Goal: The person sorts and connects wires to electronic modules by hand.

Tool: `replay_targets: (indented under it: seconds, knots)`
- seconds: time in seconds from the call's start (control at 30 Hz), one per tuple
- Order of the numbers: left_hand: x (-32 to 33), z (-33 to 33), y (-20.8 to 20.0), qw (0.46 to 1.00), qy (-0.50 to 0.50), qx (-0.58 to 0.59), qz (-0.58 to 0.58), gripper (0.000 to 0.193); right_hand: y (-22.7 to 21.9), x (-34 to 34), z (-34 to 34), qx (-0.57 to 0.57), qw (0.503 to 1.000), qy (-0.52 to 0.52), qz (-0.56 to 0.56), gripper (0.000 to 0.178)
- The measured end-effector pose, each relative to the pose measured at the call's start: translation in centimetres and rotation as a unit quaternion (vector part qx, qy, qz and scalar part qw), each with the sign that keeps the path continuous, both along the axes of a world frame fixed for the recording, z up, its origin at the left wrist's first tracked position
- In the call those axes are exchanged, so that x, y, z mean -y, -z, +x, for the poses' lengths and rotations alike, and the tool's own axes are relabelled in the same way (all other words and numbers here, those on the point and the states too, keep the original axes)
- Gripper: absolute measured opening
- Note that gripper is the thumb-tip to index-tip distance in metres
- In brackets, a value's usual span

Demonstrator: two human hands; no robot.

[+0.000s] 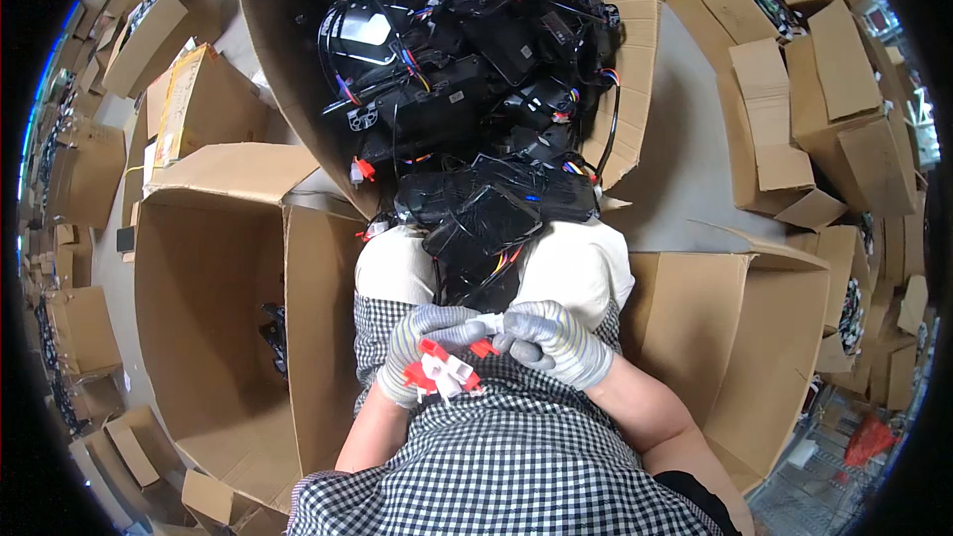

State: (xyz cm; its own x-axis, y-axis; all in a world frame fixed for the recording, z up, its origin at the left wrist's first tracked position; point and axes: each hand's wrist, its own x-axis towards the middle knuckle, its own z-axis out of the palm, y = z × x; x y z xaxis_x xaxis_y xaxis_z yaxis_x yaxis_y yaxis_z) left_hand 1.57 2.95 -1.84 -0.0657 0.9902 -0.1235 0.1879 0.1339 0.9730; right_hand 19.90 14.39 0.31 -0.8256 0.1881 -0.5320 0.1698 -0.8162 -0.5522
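Grey striped work gloves cover both my hands, which meet above my lap. My left hand (pixel 422 342) is closed around a bunch of red and white plastic connectors (pixel 444 371), which stick out below its fingers. Between the two hands is a small white connector (pixel 490 322), pinched by the fingertips of my right hand (pixel 561 339). Just beyond them, a black plastic device (pixel 488 228) with coloured wires rests at my knees, against the near side of the heap. Whether a wire runs to the pinched connector is hidden by the fingers.
A large cardboard box (pixel 627 69) ahead is heaped with black wired devices (pixel 447 99). An open box (pixel 213 308) on my left holds a few dark parts; another open box (pixel 769 357) stands on my right. More cartons (pixel 844 89) crowd both sides.
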Motion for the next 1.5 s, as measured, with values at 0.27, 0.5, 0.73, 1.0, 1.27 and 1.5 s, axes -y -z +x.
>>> replay_targets:
  seconds: [0.27,0.5,0.73,1.0,1.27,1.5]
  knots:
    - [-0.3,0.5,-1.0,0.991,0.085,0.018,-0.104,0.031,-0.1,0.4,0.4,0.021,0.994,-0.065,0.087,0.037]
    - [2.0,0.8,1.7,0.922,-0.017,0.351,-0.162,0.035,0.5,0.2,-0.5,0.014,0.991,-0.074,0.107,0.034]
    - [2.7,0.7,2.8,0.960,-0.019,0.231,-0.154,0.033,0.6,-0.5,-1.3,0.001,0.972,-0.145,0.185,0.035]
    - [2.4,-1.2,0.8,0.926,-0.236,0.291,-0.043,0.038,-4.7,-8.7,-6.6,-0.126,0.919,0.094,0.361,0.041]
    - [2.9,-1.7,4.7,0.884,-0.178,0.432,0.033,0.049,-4.2,-20.3,-25.2,-0.016,0.912,0.195,0.361,0.031]
    - [2.4,-1.5,1.7,0.883,-0.214,0.418,-0.014,0.051,-0.2,-20.8,-29.4,0.052,0.833,-0.111,0.539,0.029]
